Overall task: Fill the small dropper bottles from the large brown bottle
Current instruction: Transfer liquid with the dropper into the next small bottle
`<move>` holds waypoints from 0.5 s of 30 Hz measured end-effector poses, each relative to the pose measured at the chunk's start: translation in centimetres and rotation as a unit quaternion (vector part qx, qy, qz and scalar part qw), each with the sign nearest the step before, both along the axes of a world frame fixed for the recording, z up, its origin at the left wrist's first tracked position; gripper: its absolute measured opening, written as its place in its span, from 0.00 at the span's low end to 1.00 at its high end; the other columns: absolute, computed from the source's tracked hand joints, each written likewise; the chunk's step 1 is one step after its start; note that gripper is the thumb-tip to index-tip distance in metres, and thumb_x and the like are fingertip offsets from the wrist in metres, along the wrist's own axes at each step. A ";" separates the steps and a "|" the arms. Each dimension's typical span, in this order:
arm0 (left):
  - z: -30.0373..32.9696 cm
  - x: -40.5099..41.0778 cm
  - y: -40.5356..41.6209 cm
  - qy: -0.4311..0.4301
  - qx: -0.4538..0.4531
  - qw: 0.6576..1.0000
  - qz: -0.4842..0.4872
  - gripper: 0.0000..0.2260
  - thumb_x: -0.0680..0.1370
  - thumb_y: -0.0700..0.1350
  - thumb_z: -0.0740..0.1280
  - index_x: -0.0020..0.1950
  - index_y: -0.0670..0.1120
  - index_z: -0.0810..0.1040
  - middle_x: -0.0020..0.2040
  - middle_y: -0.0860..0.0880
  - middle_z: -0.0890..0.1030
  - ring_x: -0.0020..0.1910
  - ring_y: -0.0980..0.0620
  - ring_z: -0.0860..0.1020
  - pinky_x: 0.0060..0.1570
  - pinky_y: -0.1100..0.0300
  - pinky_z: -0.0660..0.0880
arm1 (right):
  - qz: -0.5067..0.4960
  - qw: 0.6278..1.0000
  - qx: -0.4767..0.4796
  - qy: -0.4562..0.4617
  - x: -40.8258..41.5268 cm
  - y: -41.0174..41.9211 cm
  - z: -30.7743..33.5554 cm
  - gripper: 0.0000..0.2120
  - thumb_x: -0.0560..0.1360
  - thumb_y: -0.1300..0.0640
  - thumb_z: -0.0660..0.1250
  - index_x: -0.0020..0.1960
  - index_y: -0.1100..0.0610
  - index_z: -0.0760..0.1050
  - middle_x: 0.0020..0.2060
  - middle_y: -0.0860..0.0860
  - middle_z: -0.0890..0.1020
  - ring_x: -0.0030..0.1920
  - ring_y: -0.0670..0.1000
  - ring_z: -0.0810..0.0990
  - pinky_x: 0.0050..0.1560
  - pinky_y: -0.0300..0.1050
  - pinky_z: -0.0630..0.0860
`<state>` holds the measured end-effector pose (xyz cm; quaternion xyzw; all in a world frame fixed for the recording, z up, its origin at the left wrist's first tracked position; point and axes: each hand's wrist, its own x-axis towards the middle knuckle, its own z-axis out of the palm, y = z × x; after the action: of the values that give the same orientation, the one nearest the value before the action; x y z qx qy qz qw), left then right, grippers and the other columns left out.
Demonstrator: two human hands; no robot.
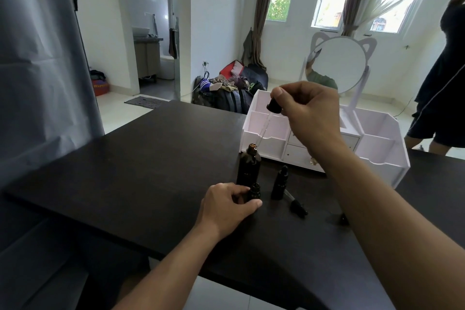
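Note:
The large brown bottle (pixel 248 165) stands open on the black table (pixel 141 158). My right hand (pixel 305 109) pinches the black bulb of a long dropper (pixel 273 106), and its glass tube slants down with the tip just at the large bottle's mouth. My left hand (pixel 226 202) grips a small open dropper bottle (pixel 254 192) that stands in front of the large one. A second small bottle (pixel 279 184), capped, stands to the right. Beside it a loose small dropper (pixel 295 203) lies on the table.
A white organiser (pixel 377 138) with a cat-ear round mirror (pixel 338 64) sits at the table's far right. A small dark object (pixel 343 219) lies near my right forearm. A person in dark clothes (pixel 442 78) stands at the right edge. Bags are piled on the floor beyond the table.

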<state>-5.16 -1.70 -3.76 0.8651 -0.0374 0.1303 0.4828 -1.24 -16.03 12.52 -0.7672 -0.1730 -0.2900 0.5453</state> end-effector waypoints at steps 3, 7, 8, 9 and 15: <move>0.0 0.0 -0.1 0.001 0.003 1.000 0.008 0.19 0.69 0.57 0.76 0.57 0.51 0.83 0.38 0.57 0.80 0.39 0.59 0.79 0.43 0.61 0.77 | -0.020 1.000 -0.010 -0.008 0.7 0.3 0.2 0.05 0.75 0.55 0.72 0.47 0.55 0.84 0.38 0.49 0.86 0.40 0.47 0.86 0.48 0.52 0.83; 0.2 0.0 -0.2 0.008 0.008 1.000 0.014 0.20 0.69 0.57 0.76 0.59 0.51 0.82 0.38 0.57 0.80 0.40 0.58 0.79 0.44 0.61 0.77 | -0.029 0.999 -0.019 -0.013 1.4 0.5 0.1 0.06 0.75 0.54 0.72 0.48 0.56 0.84 0.39 0.49 0.86 0.42 0.49 0.85 0.49 0.54 0.83; 0.2 0.0 -0.2 0.012 0.008 1.000 0.014 0.20 0.69 0.57 0.75 0.59 0.51 0.82 0.39 0.57 0.80 0.41 0.58 0.79 0.45 0.60 0.78 | -0.031 0.999 -0.022 -0.013 1.5 0.6 0.1 0.07 0.75 0.54 0.72 0.48 0.56 0.84 0.39 0.49 0.86 0.41 0.49 0.85 0.49 0.55 0.82; 0.2 0.0 -0.2 0.015 0.008 1.000 0.014 0.20 0.69 0.57 0.75 0.59 0.51 0.82 0.39 0.57 0.80 0.41 0.58 0.79 0.45 0.61 0.78 | -0.031 0.999 -0.023 -0.013 1.6 0.7 0.0 0.06 0.75 0.54 0.72 0.48 0.56 0.84 0.38 0.49 0.86 0.41 0.49 0.85 0.49 0.55 0.82; 0.5 -0.2 -0.2 0.028 0.015 0.999 0.014 0.20 0.70 0.57 0.75 0.59 0.52 0.82 0.41 0.56 0.80 0.42 0.58 0.79 0.45 0.61 0.77 | -0.027 0.999 -0.028 -0.001 2.0 1.1 -0.5 0.06 0.75 0.54 0.72 0.47 0.56 0.84 0.38 0.49 0.86 0.42 0.51 0.85 0.49 0.55 0.82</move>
<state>-5.34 -1.89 -3.26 0.8759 -0.0132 0.1120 0.4692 0.72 -14.91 11.99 -0.7862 -0.1611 -0.3005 0.5154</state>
